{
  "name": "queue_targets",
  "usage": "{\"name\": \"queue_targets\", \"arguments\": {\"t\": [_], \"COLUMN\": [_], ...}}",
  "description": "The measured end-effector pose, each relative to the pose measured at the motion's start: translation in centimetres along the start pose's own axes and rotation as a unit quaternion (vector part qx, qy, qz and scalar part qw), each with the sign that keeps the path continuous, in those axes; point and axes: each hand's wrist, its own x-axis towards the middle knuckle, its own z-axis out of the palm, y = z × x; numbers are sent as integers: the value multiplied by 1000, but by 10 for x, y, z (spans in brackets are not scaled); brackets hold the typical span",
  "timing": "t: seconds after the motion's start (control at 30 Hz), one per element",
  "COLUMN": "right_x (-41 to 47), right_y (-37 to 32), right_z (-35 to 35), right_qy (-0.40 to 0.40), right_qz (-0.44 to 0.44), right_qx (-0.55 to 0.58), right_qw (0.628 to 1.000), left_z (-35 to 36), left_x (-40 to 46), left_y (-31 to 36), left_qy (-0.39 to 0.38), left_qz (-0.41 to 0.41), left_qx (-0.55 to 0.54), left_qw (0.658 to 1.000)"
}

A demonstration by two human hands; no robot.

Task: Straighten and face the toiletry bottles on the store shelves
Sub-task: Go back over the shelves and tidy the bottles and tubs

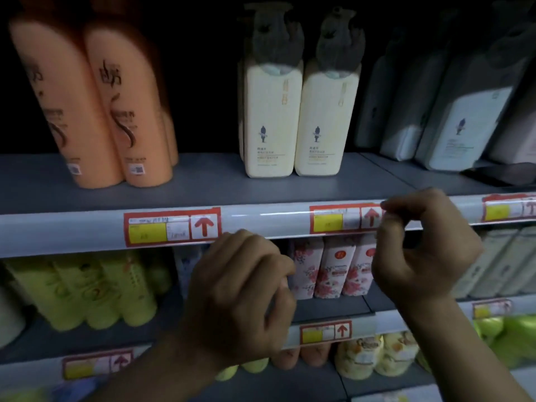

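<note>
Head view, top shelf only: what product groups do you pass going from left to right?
Orange bottles → cream pump bottles → dark grey bottles with pale labels, which lean rather than stand straight.

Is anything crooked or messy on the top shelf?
Yes. The two orange bottles lean left instead of standing straight, and the grey bottles on the right tilt too. The two cream pump bottles stand upright, labels forward. Nothing looks spilled.

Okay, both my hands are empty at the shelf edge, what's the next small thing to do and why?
Probably reach the left hand up to the two orange bottles: they lean against each other and sit tilted, while the cream pump bottles beside them already stand upright, labels forward.
</note>
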Motion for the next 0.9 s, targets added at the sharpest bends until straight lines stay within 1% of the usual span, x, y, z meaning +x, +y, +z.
{"name": "queue_targets", "arguments": {"t": [0.07,0.17,0.2,0.23,0.3,0.4,0.5,0.7,0.83,0.9], "right_x": [-6,-30,-42,-54,-74,-83,-92,-92,-83,-78], "right_y": [2,3,4,6,12,21,23,16,5,-1], "right_z": [-1,-5,-5,-5,-3,9,21,44,54,59], "right_qy": [-3,-17,-46,-94,-190,-246,-296,-275,-271,-286], "right_qz": [-14,-23,-32,-34,0,88,141,219,228,231], "right_qx": [-10,-39,-35,-26,-17,-24,-40,-63,-45,-49], "right_qw": [1000,999,998,995,982,965,944,934,934,929], "left_z": [15,38,45,53,67,85,95,84,70,64], "left_x": [-15,-37,-43,-47,-55,-60,-63,-70,-78,-82], "left_y": [0,-4,-5,-8,-14,-23,-25,-21,-20,-21], "left_qy": [-26,-70,-86,-105,-146,-176,-178,-168,-190,-196], "left_qz": [-21,-81,-106,-135,-194,-267,-287,-299,-306,-307], "left_qx": [-37,-87,-93,-96,-107,-133,-124,-117,-107,-97], "left_qw": [999,991,986,981,964,938,933,932,927,926]}}
